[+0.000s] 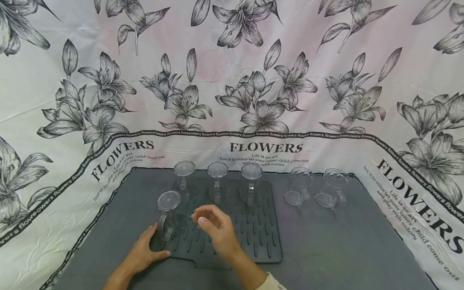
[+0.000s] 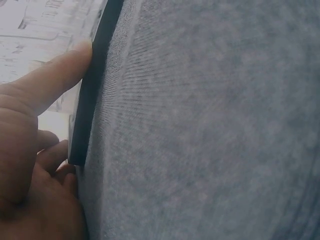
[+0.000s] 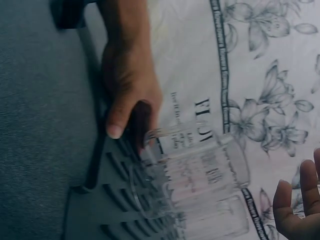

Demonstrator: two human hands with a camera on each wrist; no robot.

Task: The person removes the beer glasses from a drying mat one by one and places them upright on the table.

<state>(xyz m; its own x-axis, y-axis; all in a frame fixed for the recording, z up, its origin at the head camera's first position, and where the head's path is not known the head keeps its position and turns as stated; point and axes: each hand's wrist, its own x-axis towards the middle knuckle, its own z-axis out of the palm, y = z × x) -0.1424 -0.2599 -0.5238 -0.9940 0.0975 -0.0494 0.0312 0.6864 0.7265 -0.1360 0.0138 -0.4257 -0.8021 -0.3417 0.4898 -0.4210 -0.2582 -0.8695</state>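
Your left hand point(image 1: 145, 247) is at the near-left corner of the dark ridged mat point(image 1: 261, 245). Thumb and fingers are spread apart around that corner: thumb along the near edge, fingers at the left edge. Left wrist view shows the thumb touching the mat edge.

Your right hand point(image 1: 219, 229) is above the mat, fingers loosely bent and parted, thumb apart from them, pinching nothing. It's just beside the front cup point(image 1: 173, 215), on the cup's right; right wrist view shows a gap between fingers and glass.

Front cup is clear, stands on the mat's left side near your left hand, handle facing you and slightly left. It looks mouth down; can't confirm through the glass. Mat lies flat on the grey table point(image 1: 344, 249).

Three more clear cups stand in a row at the mat's far side: left cup point(image 1: 184, 183), middle cup point(image 1: 217, 183), right cup point(image 1: 251, 183), handles toward you. Two clear glasses point(image 1: 298, 187) sit side by side on the table, right of the mat. Behind everything: white flower-print cloth point(image 1: 253, 88). Light sleeve point(image 1: 270, 282) at your right wrist.
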